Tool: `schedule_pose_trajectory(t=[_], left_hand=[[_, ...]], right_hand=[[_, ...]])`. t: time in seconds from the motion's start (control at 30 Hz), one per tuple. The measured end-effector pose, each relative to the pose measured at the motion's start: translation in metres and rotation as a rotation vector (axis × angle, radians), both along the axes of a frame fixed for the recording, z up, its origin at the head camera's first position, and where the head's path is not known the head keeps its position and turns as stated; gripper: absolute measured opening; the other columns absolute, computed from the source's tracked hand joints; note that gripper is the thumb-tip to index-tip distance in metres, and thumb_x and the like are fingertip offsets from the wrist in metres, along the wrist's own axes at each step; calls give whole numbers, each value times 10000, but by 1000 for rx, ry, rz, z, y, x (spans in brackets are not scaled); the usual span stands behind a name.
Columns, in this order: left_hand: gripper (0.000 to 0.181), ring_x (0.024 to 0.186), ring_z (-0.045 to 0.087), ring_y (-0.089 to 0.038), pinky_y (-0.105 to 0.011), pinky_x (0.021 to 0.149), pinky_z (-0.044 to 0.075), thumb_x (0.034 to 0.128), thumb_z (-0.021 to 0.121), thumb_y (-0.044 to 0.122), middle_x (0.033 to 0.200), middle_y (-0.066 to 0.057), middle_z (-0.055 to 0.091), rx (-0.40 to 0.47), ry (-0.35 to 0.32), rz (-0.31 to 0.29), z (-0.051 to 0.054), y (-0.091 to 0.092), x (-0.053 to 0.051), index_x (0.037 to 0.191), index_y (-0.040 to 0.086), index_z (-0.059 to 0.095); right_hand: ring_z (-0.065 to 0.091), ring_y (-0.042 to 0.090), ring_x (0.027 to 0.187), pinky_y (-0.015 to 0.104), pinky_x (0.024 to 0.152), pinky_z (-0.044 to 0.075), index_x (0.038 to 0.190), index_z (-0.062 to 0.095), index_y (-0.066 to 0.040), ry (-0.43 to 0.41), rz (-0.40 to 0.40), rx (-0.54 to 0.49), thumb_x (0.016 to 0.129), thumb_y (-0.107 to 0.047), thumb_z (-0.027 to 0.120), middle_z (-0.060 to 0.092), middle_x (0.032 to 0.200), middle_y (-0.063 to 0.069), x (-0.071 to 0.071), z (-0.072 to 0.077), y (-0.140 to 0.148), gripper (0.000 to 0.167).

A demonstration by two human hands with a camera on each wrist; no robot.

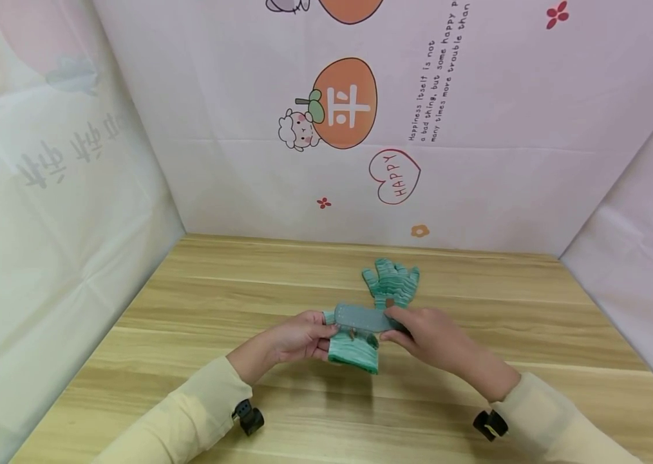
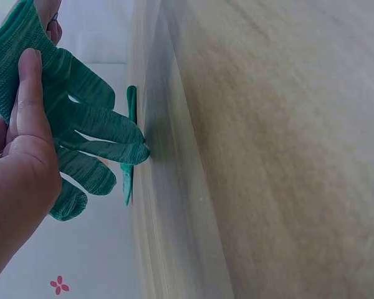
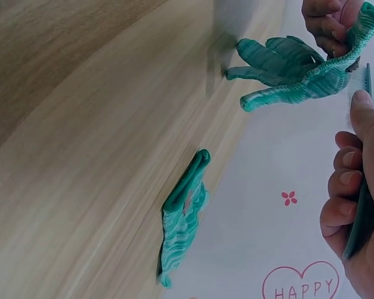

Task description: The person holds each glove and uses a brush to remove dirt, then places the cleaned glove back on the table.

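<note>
your left hand point(image 1: 301, 336) pinches the held glove point(image 1: 355, 356), thumb on the near face and fingers behind, so the green knit hangs above the table point(image 1: 158, 335) in front of you, its finger ends pointing down. your right hand point(image 1: 435, 338) is clamped round the handle of the grey brush point(image 1: 361, 317), thumb lying along it, with the head over the glove's face. (whether the brush truly touches the knit there, you cannot tell from these views.) small dark bits point(image 1: 352, 333) sit on the glove just under that head.

to work them off cleanly, it would probably help to draw the fabric taut, since loose knit is likely to fold and follow the stroke. short, light strokes leading away from your left thumb seem safest; a firm grip close to the spot should stop the glove swinging. the other glove point(image 1: 391, 281) lies flat beyond your hands, so aim any loosened bits away from it.
</note>
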State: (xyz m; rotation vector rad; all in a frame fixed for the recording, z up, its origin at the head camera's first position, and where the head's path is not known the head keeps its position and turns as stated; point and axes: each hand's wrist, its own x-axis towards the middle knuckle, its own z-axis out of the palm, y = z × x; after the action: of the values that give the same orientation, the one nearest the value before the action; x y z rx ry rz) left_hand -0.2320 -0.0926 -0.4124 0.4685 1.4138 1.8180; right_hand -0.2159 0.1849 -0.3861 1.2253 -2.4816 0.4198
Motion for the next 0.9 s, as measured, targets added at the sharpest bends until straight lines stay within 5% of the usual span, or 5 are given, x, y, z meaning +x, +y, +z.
schedule_pose_trajectory(t=[0.4, 0.9], left_hand=[[215, 832, 676, -140, -253, 691, 542, 1058, 379, 92, 920, -59, 694, 26, 3, 41, 5, -8, -2, 1132, -14, 551], [219, 811, 678, -139, -260, 684, 542, 1061, 358, 86, 895, -59, 689, 42, 28, -22, 6, -4, 1, 1030, 26, 567]], right_hand=[[441, -9, 586, 183, 511, 396, 989, 605, -84, -28, 10, -49, 879, -210, 736, 590, 760, -90, 3, 7, 14, 212], [413, -6, 552, 181, 489, 377, 1039, 617, -51, -4, 40, -9, 895, -254, 714, 536, 693, -85, 5, 1, 5, 268]])
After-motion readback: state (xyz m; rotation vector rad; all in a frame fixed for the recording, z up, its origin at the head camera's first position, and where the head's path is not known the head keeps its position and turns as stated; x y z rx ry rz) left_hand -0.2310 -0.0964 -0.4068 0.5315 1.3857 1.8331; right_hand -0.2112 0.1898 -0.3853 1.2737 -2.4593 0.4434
